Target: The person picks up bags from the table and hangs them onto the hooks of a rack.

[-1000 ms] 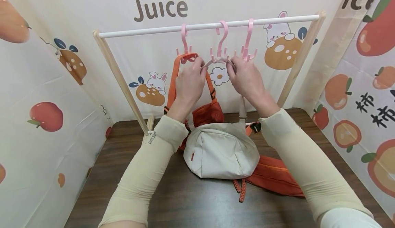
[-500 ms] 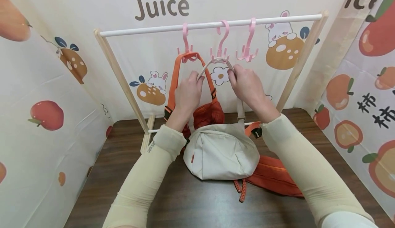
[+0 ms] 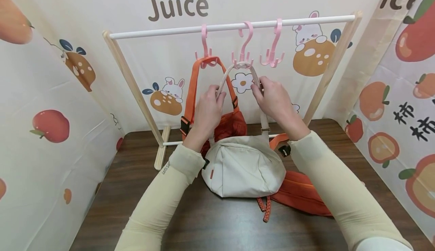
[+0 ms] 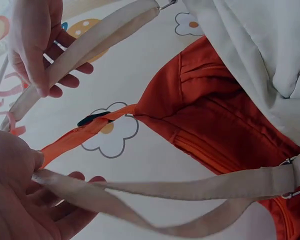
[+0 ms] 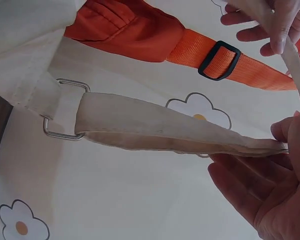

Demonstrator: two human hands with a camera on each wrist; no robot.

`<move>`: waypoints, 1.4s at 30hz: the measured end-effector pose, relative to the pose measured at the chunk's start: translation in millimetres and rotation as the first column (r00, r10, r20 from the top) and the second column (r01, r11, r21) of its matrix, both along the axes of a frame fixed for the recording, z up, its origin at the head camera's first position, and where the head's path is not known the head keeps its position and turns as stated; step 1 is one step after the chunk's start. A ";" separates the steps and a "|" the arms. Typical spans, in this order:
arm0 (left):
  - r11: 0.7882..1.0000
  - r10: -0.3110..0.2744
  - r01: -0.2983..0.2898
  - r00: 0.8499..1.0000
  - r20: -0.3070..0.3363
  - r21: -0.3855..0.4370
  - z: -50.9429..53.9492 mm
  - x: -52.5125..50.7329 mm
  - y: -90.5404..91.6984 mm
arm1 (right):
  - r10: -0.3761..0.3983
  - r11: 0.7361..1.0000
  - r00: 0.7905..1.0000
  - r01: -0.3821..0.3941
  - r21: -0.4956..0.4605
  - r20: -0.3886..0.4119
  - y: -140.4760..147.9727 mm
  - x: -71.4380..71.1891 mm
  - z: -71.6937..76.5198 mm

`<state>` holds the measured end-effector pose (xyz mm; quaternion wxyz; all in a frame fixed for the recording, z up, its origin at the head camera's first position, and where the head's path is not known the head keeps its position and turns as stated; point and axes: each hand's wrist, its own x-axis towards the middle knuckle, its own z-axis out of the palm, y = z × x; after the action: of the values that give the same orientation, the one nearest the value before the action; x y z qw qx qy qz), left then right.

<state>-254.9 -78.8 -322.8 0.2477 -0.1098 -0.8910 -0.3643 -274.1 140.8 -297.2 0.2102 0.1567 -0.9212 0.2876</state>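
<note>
A cream bag (image 3: 245, 168) hangs low in front of the rack, its strap (image 3: 225, 78) looped over the middle pink hook (image 3: 242, 57). The left hand (image 3: 206, 109) pinches the strap's left side between thumb and fingers; the left wrist view shows this strap (image 4: 190, 189) running from that hand (image 4: 35, 195) to a metal ring. On the strap's right side, the right hand (image 3: 276, 97) pinches between thumb and fingers, and in the right wrist view the strap (image 5: 155, 120) leads to a metal ring (image 5: 65, 135). An orange strap (image 3: 191, 88) hangs from the left pink hook (image 3: 205, 59).
A white rod (image 3: 153, 33) on wooden posts (image 3: 136, 92) carries the hooks, including a right pink hook (image 3: 272, 56) with no bag on it. Behind the cream bag hangs a red bag (image 3: 234, 124); another red bag (image 3: 302, 192) lies on the dark table (image 3: 210, 228).
Both hands have moved down along the cream strap, away from the middle hook, and slightly apart. The strap's loop stays on the hook.
</note>
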 end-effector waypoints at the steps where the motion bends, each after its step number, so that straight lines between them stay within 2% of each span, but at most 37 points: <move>1: 1.000 -0.003 0.003 1.000 0.002 0.001 -0.7 0.4 0.0 | 0.000 1.000 1.000 0.000 -0.005 0.005 0.6 0.4 -0.6; 14: 0.999 -0.019 0.018 0.999 0.033 0.032 -12.8 9.3 -4.8 | 0.029 0.998 0.999 -0.027 -0.053 0.040 10.4 7.0 -11.1; 18: 0.999 -0.025 0.024 0.999 0.025 0.039 -18.0 12.8 -7.2 | 0.031 0.998 0.998 -0.028 -0.056 0.062 14.1 11.7 -13.6; 22: 0.999 -0.029 0.029 1.000 0.008 0.036 -22.3 16.8 -9.3 | 0.024 0.999 0.997 -0.020 -0.051 0.079 18.1 17.7 -16.0; 31: 1.000 -0.026 0.027 1.000 -0.017 0.009 -31.7 28.5 -10.5 | 0.017 0.999 0.998 -0.015 -0.032 0.065 28.5 31.3 -25.3; 42: 0.999 -0.042 0.040 0.994 -0.100 -0.030 -43.4 41.9 -17.1 | -0.004 1.000 0.998 0.005 -0.023 0.058 50.2 53.0 -34.2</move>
<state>-213.0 -95.9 -366.1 0.2831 -0.1497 -0.8800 -0.3507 -221.1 191.0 -331.4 0.1861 0.1437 -0.9237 0.3024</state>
